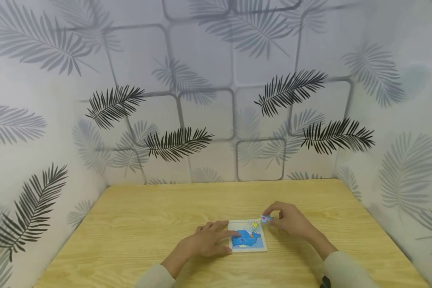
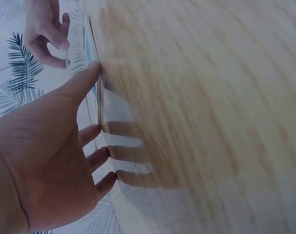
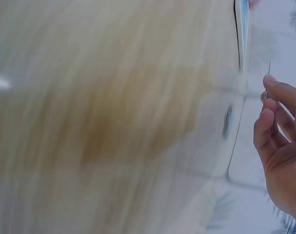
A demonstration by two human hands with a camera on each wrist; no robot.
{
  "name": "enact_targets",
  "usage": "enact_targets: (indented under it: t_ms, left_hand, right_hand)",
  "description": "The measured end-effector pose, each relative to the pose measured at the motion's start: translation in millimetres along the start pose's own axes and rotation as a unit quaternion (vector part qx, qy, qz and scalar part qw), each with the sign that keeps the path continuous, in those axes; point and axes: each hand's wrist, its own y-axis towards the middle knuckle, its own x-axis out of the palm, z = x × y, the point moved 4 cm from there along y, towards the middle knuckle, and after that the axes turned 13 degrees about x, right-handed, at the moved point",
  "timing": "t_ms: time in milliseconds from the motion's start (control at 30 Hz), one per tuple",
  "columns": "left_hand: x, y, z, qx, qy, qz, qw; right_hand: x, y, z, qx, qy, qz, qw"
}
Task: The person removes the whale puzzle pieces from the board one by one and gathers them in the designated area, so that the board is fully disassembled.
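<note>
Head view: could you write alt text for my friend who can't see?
A person's right hand pinches a small blue piece near the top right corner of a picture board showing a blue animal and yellow sun, while the left hand touches the board's left side. The wood-grain table meets leaf-patterned walls.

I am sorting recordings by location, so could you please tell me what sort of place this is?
Probably an indoor alcove, though whether home or workplace I cannot tell: a wood-grain table stands between leaf-patterned walls, and a small picture board lies on it.
</note>
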Motion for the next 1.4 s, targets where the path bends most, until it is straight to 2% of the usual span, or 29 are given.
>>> enact_targets:
  t_ms: [200, 400, 667, 867, 1067, 1267, 1400]
  left_hand:
    - [-2.1, -4.2, 6.5, -0.002, -0.005, 0.0, 1.0]
    - [-10.9, -6.1, 14.5, 0.0, -0.002, -0.006, 1.0]
    - [-2.9, -5.2, 10.2, 0.009, -0.004, 0.006, 0.9999]
    - [-7.2, -5.1, 12.7, 0.003, -0.008, 0.004, 1.0]
    - [-10.7, -4.5, 14.5, 0.002, -0.017, 0.005, 0.9998]
    - [-5.0, -3.4, 9.4, 0.007, -0.013, 0.012, 0.9998]
    - [-6.7, -3.6, 11.2, -0.003, -0.02, 0.009, 0.9998]
  right_hand:
    - [-30.9, -13.8, 23.0, 0.014, -0.012, 0.024, 1.0]
    - [-49.5, -24.1, 35.6, 0.005, -0.041, 0.044, 0.998]
    - [-57.8, -33.7, 56.0, 0.026, -0.055, 0.029, 0.998]
    - [-57.7, -34.7, 65.6, 0.046, -0.038, 0.019, 0.998]
    - [-60.6, -32.0, 63.6, 0.065, -0.038, 0.024, 0.997]
    - [-52.3, -27.9, 45.5, 0.019, -0.043, 0.055, 0.997]
    - [-36.9, -15.8, 29.7, 0.005, -0.029, 0.028, 0.999]
